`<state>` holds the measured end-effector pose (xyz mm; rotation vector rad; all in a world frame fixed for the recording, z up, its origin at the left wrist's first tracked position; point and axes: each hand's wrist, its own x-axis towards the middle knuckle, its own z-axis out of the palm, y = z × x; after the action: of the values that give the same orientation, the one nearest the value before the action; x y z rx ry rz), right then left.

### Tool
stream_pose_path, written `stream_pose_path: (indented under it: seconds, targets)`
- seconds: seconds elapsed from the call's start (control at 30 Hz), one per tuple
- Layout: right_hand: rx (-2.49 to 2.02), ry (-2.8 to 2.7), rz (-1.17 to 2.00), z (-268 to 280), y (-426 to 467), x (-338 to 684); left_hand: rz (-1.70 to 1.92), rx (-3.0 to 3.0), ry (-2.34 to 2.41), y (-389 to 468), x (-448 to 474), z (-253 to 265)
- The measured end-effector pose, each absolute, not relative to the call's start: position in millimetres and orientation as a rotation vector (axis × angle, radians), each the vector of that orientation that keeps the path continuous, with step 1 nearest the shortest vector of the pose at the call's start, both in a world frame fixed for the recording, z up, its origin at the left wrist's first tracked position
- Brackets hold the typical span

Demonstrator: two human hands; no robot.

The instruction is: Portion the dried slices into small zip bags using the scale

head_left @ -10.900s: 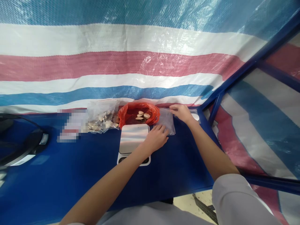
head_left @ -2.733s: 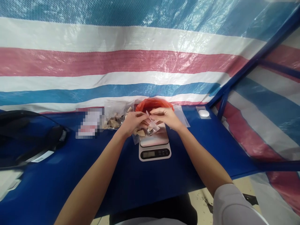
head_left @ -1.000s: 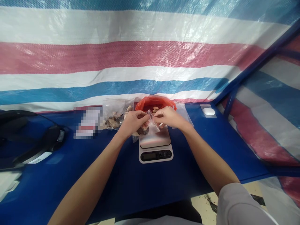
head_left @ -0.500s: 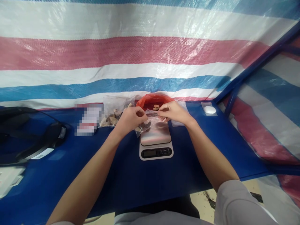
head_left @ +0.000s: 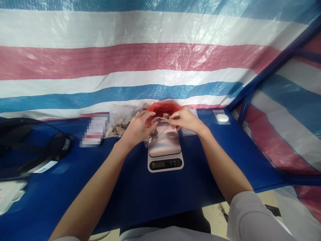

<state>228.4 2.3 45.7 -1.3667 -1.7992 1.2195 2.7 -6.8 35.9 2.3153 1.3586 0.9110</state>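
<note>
Since half a second ago, the left hand (head_left: 140,126) has spread its thumb and fingers; the right hand (head_left: 187,119) pinches one thin clear bag (head_left: 162,122) over the far part of one flat scale (head_left: 165,146). Both hands partly hide one crinkled red bag (head_left: 162,106). One smooth white oval thing (head_left: 222,117) lies far right on the blue tabletop (head_left: 200,180).
</note>
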Motion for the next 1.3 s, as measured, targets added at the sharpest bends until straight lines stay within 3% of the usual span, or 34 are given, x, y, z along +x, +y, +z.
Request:
stream_pose_path:
  seconds: [0.43,0.7,1.03,1.3]
  targets:
    - [-1.252,-1.826,1.246,39,8,237,0.828,2.320,1.268,-6,7,9]
    - [-1.268,-1.989,0.671,52,0,242,0.931,2.355,1.250,-3,8,4]
    - [-1.278,-2.358,0.374,50,-3,190,0.989,2.310,1.286,2,12,-10]
    - [-1.122,-2.267,0.665,53,6,204,0.959,2.201,1.270,0,10,-7]
